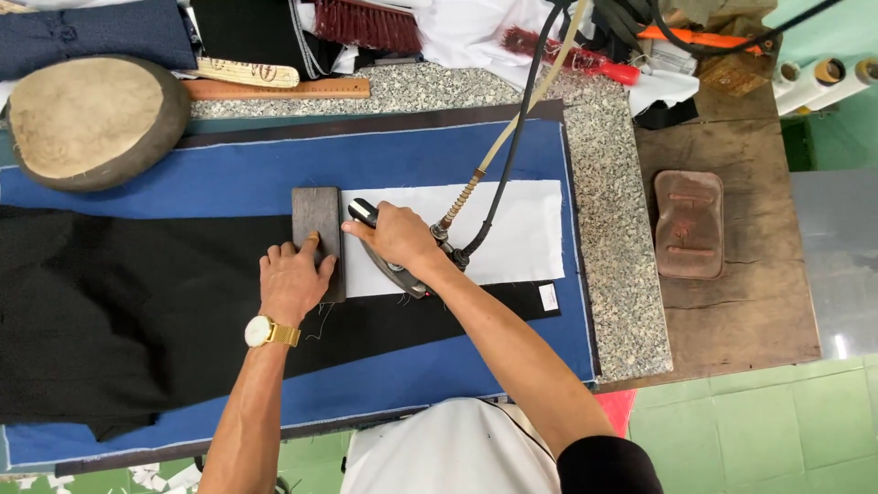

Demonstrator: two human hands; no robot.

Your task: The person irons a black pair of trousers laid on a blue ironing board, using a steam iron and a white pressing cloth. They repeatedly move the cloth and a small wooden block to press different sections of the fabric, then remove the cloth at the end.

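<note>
Pressing work is laid out on a counter covered by a blue pressing cloth. A steam iron is gripped by the right hand, fingers wrapped tight around its handle, and is set on a white strip of fabric lying across black trouser cloth. A hose and cable are led up and away from the iron's rear, apparently so they stay off the fabric. A dark wooden block is pressed down just beside the iron's nose by the left hand, fingers together and flat on its lower part, likely to hold the seam flat. A gold wristwatch is worn on that wrist. A rounded tailor's ham is parked at the far left corner, and a brown iron rest is set on the wooden side table.
</note>
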